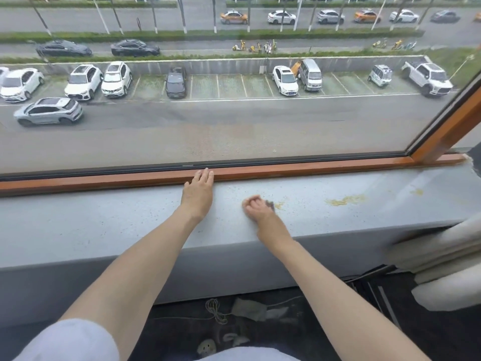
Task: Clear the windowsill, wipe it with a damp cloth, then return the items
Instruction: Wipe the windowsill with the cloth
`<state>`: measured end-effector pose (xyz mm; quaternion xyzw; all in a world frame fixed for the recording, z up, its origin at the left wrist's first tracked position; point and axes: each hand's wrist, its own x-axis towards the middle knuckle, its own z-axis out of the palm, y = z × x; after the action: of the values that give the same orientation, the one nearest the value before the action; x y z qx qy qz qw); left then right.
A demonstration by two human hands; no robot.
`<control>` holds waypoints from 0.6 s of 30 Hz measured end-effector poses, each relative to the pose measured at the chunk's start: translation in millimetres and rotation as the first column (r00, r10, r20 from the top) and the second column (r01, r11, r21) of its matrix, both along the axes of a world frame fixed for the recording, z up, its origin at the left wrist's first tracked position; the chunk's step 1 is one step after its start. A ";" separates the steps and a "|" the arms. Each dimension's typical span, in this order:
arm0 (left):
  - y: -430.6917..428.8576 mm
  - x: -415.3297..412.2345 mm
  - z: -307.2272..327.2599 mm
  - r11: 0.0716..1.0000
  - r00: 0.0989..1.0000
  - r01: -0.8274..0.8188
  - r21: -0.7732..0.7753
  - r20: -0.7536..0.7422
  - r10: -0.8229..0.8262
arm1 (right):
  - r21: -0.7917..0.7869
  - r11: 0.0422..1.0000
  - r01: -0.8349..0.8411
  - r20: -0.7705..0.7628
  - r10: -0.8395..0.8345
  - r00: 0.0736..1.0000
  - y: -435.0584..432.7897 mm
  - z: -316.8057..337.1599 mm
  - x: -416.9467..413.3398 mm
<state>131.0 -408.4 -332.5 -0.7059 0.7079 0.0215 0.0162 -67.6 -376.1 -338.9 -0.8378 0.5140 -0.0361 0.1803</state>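
Observation:
A long grey windowsill [104, 225] runs across the view below an orange-brown window frame [312, 168]. My left hand [199, 190] lies flat on the sill, its straight fingertips touching the frame. To its right my right hand [256, 208] curls round a small dark cloth [270, 204], pressed onto the sill; most of the cloth is hidden under the fingers. Just right of the cloth a faint yellowish smear [279, 205] marks the surface. A larger yellow stain [345, 200] and a small one [416, 192] lie further right.
A pale curtain [442, 259] hangs at the right end of the sill. On the dark floor below lie a coiled cord [214, 310], a grey rag [250, 308] and other small items. Glass [234, 113] rises behind the frame.

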 end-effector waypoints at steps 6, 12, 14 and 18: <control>-6.6 11.0 4.9 0.998 0.999 0.052 0.032 -0.004 -0.052 | 0.006 0.989 -0.147 0.001 0.147 0.989 35.5 7.7 31.3; -1.4 11.4 4.4 0.996 0.997 0.068 0.057 -0.039 -0.065 | 0.097 0.987 -0.125 -0.020 0.128 0.992 15.9 11.1 13.3; -2.0 14.1 4.6 0.996 0.996 0.074 0.058 -0.053 -0.071 | 0.101 0.993 -0.065 -0.118 0.077 0.990 6.9 17.8 26.2; -4.0 6.7 4.4 0.995 0.994 0.089 0.041 -0.074 -0.086 | 0.130 0.969 -0.210 -0.003 0.213 0.977 43.3 19.0 31.5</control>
<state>137.7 -412.4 -328.1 -0.6723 0.7376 0.0620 0.0073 -36.1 -332.9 -319.9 -0.8747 0.4245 0.0235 0.2326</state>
